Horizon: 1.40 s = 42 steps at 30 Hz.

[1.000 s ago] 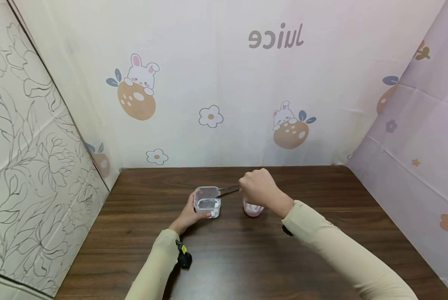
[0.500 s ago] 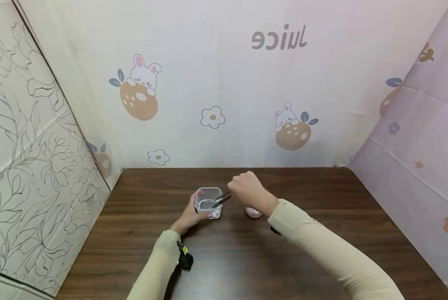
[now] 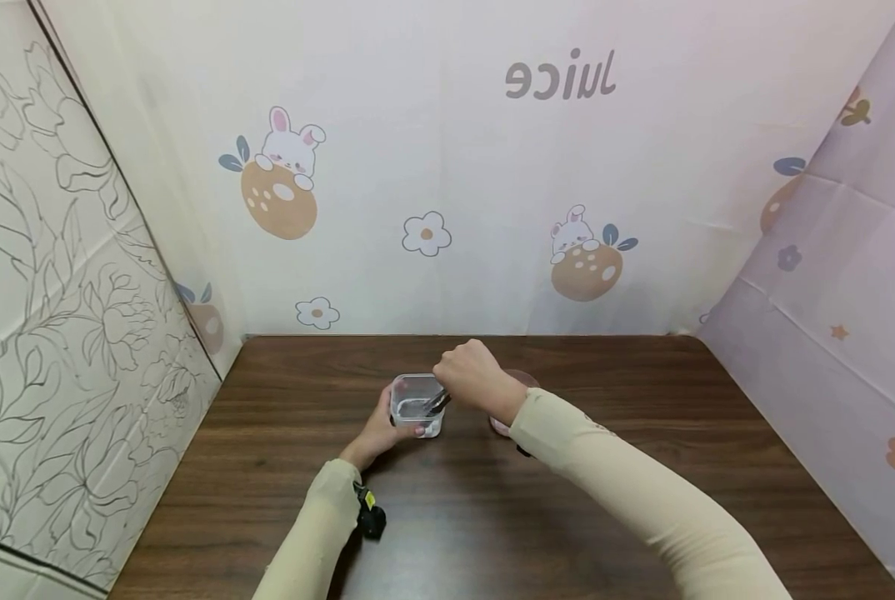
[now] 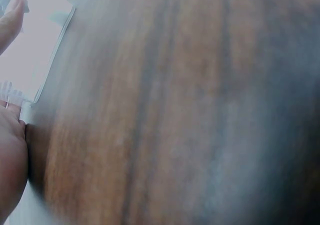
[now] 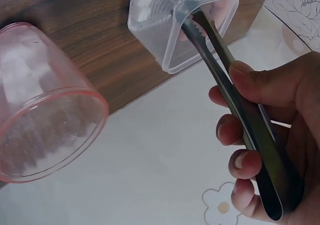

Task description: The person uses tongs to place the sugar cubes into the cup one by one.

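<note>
On the table a clear square plastic container (image 3: 417, 383) stands with my left hand (image 3: 378, 429) gripping its side, thumb at the front. Small white pieces show at its bottom. In the right wrist view, my right hand (image 5: 280, 100) holds metal tongs (image 5: 270, 175), thumb on one arm and fingers round the other. The tongs' toothed ends reach inside the container's rim; I cannot tell whether they pinch anything. A transparent pink cup (image 5: 55, 75) with pale, whitish contents stands to the right, partly hidden behind my right wrist in the head view.
The brown wood-grain table (image 3: 267, 500) ends at a pale printed curtain (image 3: 432, 167) at the back. Further curtains close off the left and right sides. A black wrist camera (image 3: 371, 521) sits at the left wrist, just above the table.
My right hand has moved left with the tongs, from over the pink cup to the clear container, and the tongs' ends now dip inside it. The left hand keeps its grip.
</note>
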Tool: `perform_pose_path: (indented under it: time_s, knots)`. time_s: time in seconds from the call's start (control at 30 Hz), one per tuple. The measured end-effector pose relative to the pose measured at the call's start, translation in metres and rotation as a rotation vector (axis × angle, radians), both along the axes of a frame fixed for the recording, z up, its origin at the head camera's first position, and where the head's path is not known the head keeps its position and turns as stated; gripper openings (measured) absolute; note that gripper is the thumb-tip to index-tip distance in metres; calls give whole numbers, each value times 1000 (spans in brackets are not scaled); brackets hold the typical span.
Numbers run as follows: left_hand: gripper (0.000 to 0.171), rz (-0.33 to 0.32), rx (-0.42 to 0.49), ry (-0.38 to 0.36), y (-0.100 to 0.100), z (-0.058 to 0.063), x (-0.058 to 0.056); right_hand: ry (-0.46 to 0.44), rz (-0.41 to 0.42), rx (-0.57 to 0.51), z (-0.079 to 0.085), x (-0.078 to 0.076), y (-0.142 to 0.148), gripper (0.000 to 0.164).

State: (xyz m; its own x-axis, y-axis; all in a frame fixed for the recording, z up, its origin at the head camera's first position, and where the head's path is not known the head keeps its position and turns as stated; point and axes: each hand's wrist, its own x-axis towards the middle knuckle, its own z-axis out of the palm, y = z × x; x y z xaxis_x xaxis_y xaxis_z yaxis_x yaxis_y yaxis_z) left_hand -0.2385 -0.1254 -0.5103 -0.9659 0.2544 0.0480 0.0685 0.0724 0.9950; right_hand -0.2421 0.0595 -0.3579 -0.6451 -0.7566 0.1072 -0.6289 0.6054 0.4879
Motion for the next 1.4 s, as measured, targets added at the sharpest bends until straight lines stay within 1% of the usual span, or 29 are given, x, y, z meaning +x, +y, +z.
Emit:
perform_pose_path:
  time_s: [0.17,0.3,0.37,0.5,0.6,0.73,0.8,0.97,1.13,1.23,1.4]
  knots:
    - [91,-9,4,0,1,8,5,-16,-44,41,3,1,-7,24]
    - [92,-9,-7,-2,0,10,6,-43,-103,76,4,2,-14,21]
    - [92,-12,-7,-3,0,9,5,-59,-131,104,4,1,-18,17]
    - [93,-32,11,-3,0,3,2,-85,-169,159,3,0,-25,12]
    - [96,-36,29,-18,0,-7,-4,-92,-182,185,2,0,-29,12]
    - [98,-16,25,-38,1,-20,-10,-77,-191,204,0,0,-32,14]
    - [97,-2,14,-35,1,-22,-12,-65,-190,204,0,0,-32,15]
    - [96,7,0,-16,1,-24,-13,-53,-177,194,1,1,-32,14]
    - [97,-5,2,-26,0,-19,-11,-39,-141,173,0,3,-31,20]
    - [96,-17,10,-35,-1,-9,-6,-30,-124,160,-1,3,-31,21]
    - [93,-27,-11,-30,-1,5,3,-29,-130,159,-3,0,-30,20]
